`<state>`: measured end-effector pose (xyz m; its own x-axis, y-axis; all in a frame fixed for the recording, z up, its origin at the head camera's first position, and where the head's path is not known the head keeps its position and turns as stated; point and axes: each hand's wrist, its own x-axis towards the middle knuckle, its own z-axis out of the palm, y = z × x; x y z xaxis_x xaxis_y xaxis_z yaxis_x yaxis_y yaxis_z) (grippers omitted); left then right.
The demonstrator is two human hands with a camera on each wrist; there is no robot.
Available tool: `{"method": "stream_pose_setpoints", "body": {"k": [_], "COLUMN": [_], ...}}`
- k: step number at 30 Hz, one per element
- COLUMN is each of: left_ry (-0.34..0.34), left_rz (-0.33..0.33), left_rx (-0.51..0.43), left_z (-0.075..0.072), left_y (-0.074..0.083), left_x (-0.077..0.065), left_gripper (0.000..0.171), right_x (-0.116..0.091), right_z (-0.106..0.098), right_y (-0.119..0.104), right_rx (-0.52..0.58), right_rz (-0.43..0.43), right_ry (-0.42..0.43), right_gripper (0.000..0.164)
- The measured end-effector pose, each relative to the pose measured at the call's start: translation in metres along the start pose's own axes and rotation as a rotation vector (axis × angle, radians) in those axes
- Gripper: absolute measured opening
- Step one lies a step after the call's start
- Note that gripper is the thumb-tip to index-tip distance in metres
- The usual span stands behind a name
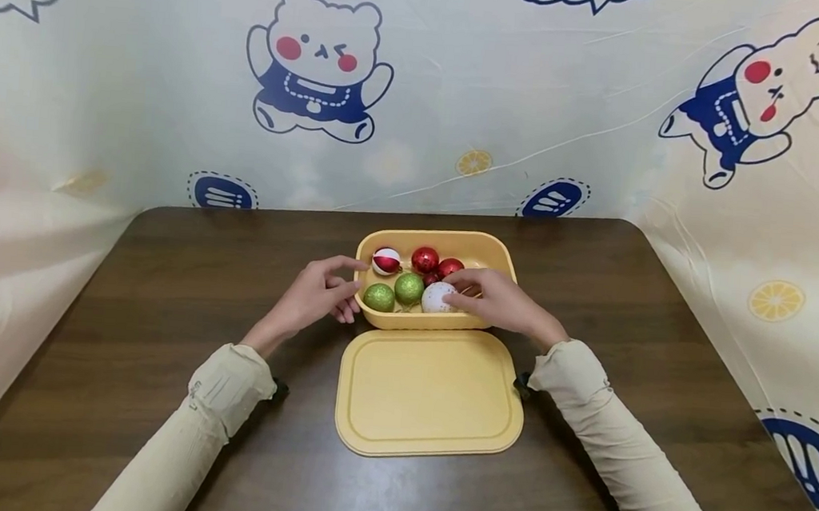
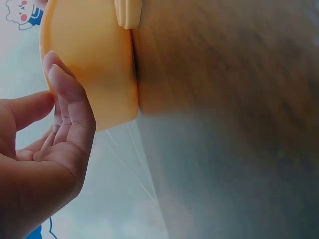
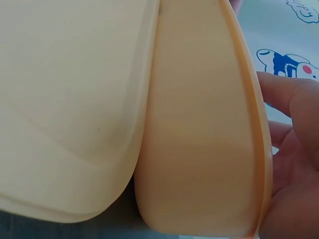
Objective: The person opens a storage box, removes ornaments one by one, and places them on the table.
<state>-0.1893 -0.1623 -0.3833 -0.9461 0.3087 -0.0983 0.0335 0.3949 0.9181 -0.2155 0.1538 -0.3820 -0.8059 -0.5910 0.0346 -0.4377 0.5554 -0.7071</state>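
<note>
A yellow box (image 1: 492, 250) holds several Christmas baubles. My right hand (image 1: 496, 298) reaches over its right side, with thumb and fingers on a speckled white bauble (image 1: 437, 298) at the front. In the right wrist view the box wall hides the fingertips. My left hand (image 1: 316, 292) holds the left rim, its thumb and fingers bent at the wall (image 2: 99, 64). Two glittery green baubles, the nearer-middle green bauble (image 1: 408, 288) and the left green bauble (image 1: 380, 297), lie beside the white one. Behind are a red-and-white bauble (image 1: 386, 261) and shiny red baubles (image 1: 425, 259).
A flat yellow lid (image 1: 431, 393) lies on the dark wooden table (image 1: 183, 286), right in front of the box. A patterned cloth (image 1: 453, 66) with printed bears hangs behind and at both sides of the table.
</note>
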Motion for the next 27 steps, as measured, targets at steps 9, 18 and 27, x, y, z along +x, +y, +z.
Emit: {"method": "stream_pose_setpoints", "body": {"k": [9, 18, 27], "left_ry": [-0.004, 0.003, 0.002], "left_rz": [-0.022, -0.012, -0.004], "left_rx": [0.0, -0.008, -0.018], "left_z": [-0.001, -0.001, -0.001], "left_y": [-0.001, -0.002, -0.001], "left_x": [0.002, 0.002, 0.001], "left_gripper": [0.042, 0.041, 0.042], "right_x": [0.0, -0.003, -0.01], "right_z": [-0.007, -0.016, -0.032], "right_y": [0.007, 0.007, 0.002], "right_rx": [0.155, 0.171, 0.149], "right_rz": [0.015, 0.038, 0.057], "right_ry": [0.104, 0.141, 0.189], "right_gripper": [0.034, 0.04, 0.04]}}
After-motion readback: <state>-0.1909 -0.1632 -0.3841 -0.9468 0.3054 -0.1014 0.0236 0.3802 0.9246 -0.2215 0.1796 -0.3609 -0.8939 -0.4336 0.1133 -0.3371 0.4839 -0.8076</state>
